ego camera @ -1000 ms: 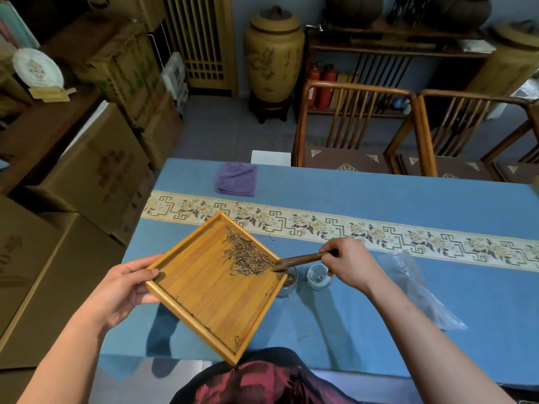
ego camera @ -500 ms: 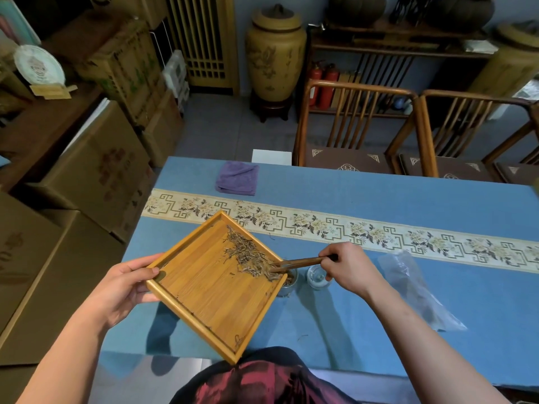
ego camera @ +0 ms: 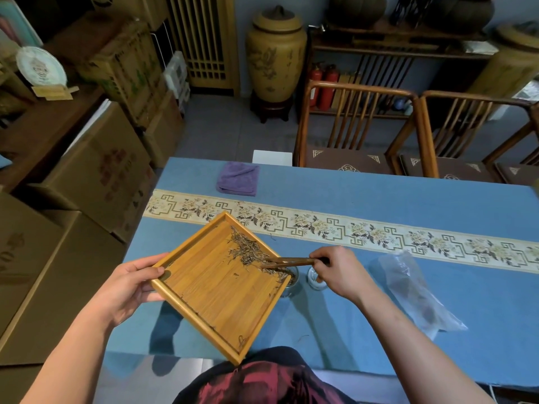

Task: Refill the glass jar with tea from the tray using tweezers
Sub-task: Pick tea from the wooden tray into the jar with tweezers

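Note:
My left hand [ego camera: 128, 287] grips the left corner of a square bamboo tray [ego camera: 215, 298], held above the blue table and tilted with its right corner over the glass jar [ego camera: 292, 279]. Loose dark tea leaves [ego camera: 248, 250] lie along the tray's upper right side. My right hand [ego camera: 338, 272] holds brown wooden tweezers [ego camera: 288, 262], whose tips rest in the tea at the tray's right corner, just above the jar mouth. The jar is mostly hidden behind the tray edge. A round glass lid [ego camera: 316, 279] sits on the cloth right of the jar.
A clear plastic bag [ego camera: 414, 290] lies on the table at the right. A folded purple cloth [ego camera: 237, 178] sits near the far edge. A patterned runner [ego camera: 379, 231] crosses the blue tablecloth. Wooden chairs [ego camera: 355, 123] stand behind; cardboard boxes [ego camera: 96, 176] crowd the left.
The tweezer tips have swept the tea pile along the tray's edge toward its right corner over the jar. My left hand keeps the tray tilted in about the same place.

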